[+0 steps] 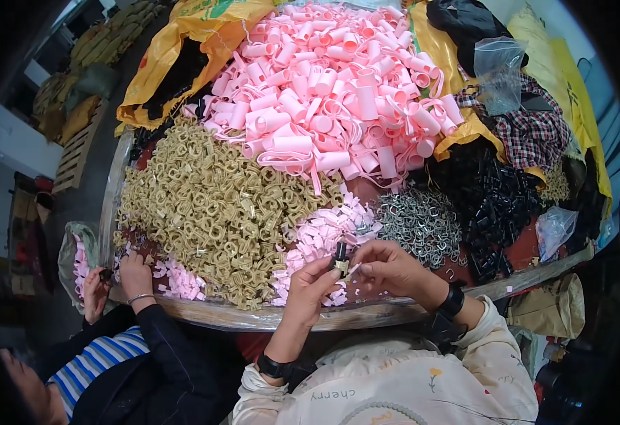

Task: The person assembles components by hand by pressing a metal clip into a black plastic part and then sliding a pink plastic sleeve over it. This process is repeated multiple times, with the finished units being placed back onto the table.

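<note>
black-and-tan part [340, 264], one, upright, pinched in left fingers [327, 280]; small pale piece [353, 270], one, just beside it, pinched in right fingers [384, 256]; pink pieces [323, 237], loose, heaped just beyond both; likely hazard: slack pinch, small pale piece lost among lookalikes

Sm. txt [333, 394] on cream top [402, 375]

Fitting [340, 265] seemingly above chips [320, 237]; tubes [367, 104] behind.
</note>
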`<state>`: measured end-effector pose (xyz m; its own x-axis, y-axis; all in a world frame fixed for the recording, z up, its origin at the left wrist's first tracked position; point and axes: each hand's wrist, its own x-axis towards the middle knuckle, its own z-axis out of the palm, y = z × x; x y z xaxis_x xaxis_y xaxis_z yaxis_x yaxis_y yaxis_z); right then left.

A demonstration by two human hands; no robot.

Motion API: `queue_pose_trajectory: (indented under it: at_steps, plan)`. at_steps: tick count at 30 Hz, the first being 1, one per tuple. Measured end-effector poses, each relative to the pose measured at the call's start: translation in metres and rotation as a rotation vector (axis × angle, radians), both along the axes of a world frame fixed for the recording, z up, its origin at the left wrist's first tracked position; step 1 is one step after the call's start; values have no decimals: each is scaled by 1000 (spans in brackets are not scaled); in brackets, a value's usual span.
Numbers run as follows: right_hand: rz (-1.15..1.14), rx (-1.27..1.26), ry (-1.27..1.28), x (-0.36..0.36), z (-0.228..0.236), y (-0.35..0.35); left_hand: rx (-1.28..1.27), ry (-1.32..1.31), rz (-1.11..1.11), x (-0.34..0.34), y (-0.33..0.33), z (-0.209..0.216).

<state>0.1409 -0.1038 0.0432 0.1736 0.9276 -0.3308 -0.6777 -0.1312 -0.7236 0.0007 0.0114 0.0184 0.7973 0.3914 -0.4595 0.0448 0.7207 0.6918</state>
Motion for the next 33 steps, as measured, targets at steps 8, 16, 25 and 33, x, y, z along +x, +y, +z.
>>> queue_pose_trajectory:
  at_steps: [8,16,25,33]
  plan:
    - [55,59,-604,-4,15,1,-164,-88,-44,1,2,-5]
    - [-139,110,-1308,-10,15,5,-178,-102,-66,2,0,-5]
    - [-395,352,-1644,-8,-11,6,-169,-56,-53,4,-7,-11]
    - [-324,444,-1793,-1,-2,6,-130,-117,-145,7,-11,-1]
